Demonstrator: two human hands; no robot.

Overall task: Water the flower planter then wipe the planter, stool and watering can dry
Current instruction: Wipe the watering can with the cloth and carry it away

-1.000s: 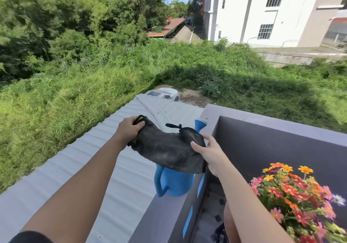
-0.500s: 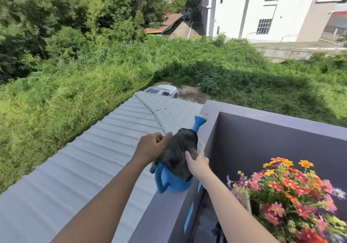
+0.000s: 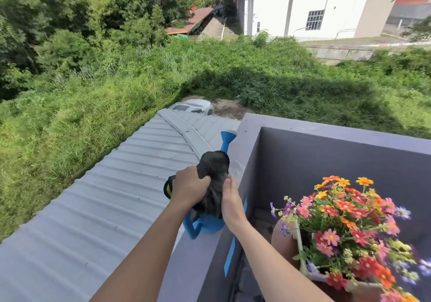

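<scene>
A blue watering can [image 3: 207, 225] stands on top of the grey balcony wall [image 3: 186, 266], its spout [image 3: 227, 139] pointing away from me. A dark cloth [image 3: 213, 173] is bunched over the can's top. My left hand [image 3: 189, 186] grips the cloth from the left. My right hand [image 3: 231, 199] presses the cloth against the can's right side. At the lower right stands the flower planter [image 3: 285, 238], a terracotta pot full of orange, pink and red flowers [image 3: 349, 220]. The stool is not in view.
A corrugated metal roof [image 3: 93, 208] slopes away below the wall on the left. A white car [image 3: 196, 106] is parked beyond it by tall grass. The balcony's far wall [image 3: 338, 161] runs behind the flowers. White buildings stand at the back right.
The cloth was stretched wide between both hands above the can; now it is bunched down onto the can's top. Both hands have come close together on it.
</scene>
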